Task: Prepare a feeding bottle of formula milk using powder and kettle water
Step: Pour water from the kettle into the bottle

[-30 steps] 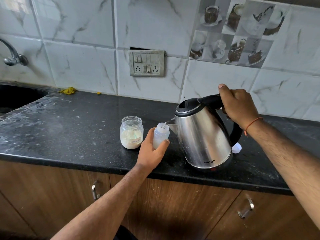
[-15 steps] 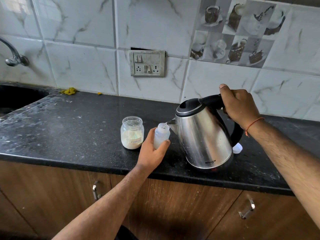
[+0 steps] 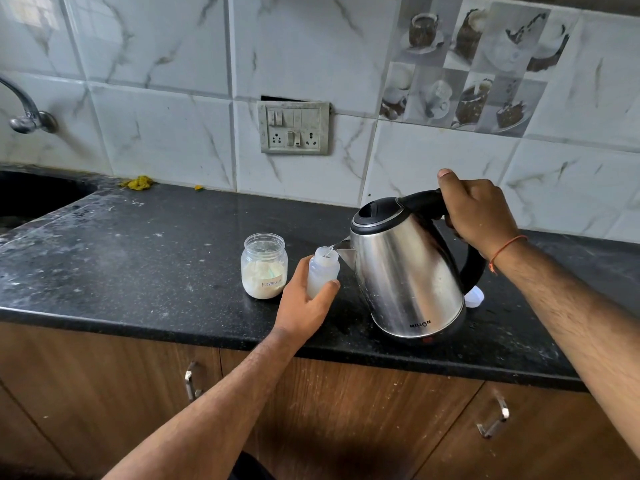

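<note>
Nearest to me were the brown wood-grain cabinet doors with their bent metal handles, under the thick rounded edge of the speckled black stone counter, whose polished top was dusted with pale smears.

On that counter my left hand was wrapped around the small translucent plastic feeding bottle, thumb on the right side and fingers curled behind it, holding it upright on the stone. The bottle's mouth was open and it looked milky white inside.

Just left of the bottle, not touching it, stood the round clear jar of white formula powder, lidless, with a handwritten paper label; powder filled roughly its lower half.

To the right, my right hand was closed tight on the black plastic handle of the brushed stainless-steel kettle, thumb stretched along the top. The conical kettle was tilted left, its base lifted on the far side, its pointed spout right over the bottle's rim with a thin thread of water running in. A small white rounded object showed behind the kettle; I couldn't tell what it was.

Farther back rose glossy marble-patterned wall tiles, a grimy switch plate, and a chrome tap over the dark sink.
</note>
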